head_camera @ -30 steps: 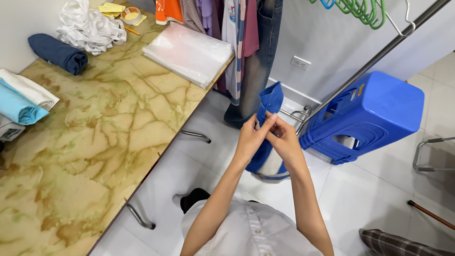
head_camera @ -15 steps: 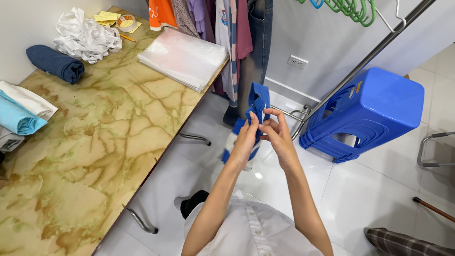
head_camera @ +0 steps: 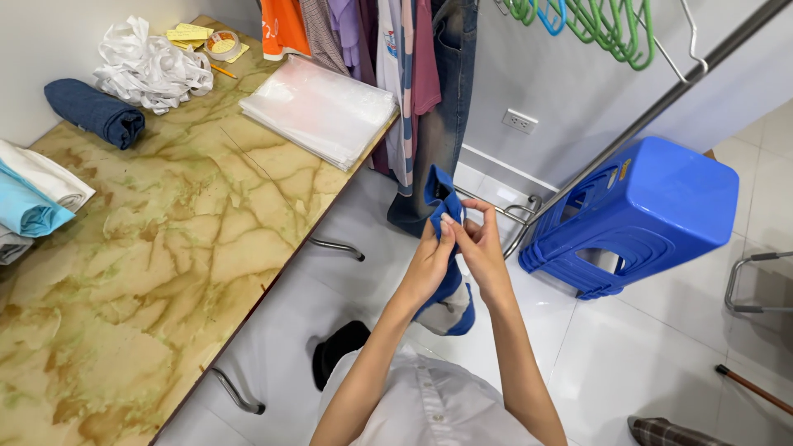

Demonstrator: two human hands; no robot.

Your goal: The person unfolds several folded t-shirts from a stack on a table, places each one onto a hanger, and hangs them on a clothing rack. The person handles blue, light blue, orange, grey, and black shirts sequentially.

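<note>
**Blue garment held in both hands beside marble-patterned table**

Held: blue garment (head_camera: 444, 248), bunched and hanging lengthwise, upper end at fingertip level, lower end down by the forearms; kind of garment not clear from this view. Suspended over white tiled floor (head_camera: 661, 355), apart from any surface.

Left hand (head_camera: 429, 264): fingers closed round the cloth from the table side, thumb pressed to the fabric.

Right hand (head_camera: 479, 252): fingers curled, pinching the upper edge of the same cloth, touching the left hand's fingertips.

To the left: table (head_camera: 165, 272), long edge running diagonally, just beside the left forearm; metal handles below the edge. On it, well apart from the hands: stack of clear plastic bags (head_camera: 322, 107) reaching the far edge, rolled dark blue cloth (head_camera: 95, 111), heap of white strips (head_camera: 149, 66), folded light blue and white cloths (head_camera: 29, 198) at the near-left edge.

Ahead: hanging clothes (head_camera: 413, 74) on a slanted metal rail (head_camera: 661, 107), green hangers (head_camera: 595, 21) above.

To the right: stacked blue plastic stools (head_camera: 644, 206), near the right hand. Open floor between stools and table.
</note>
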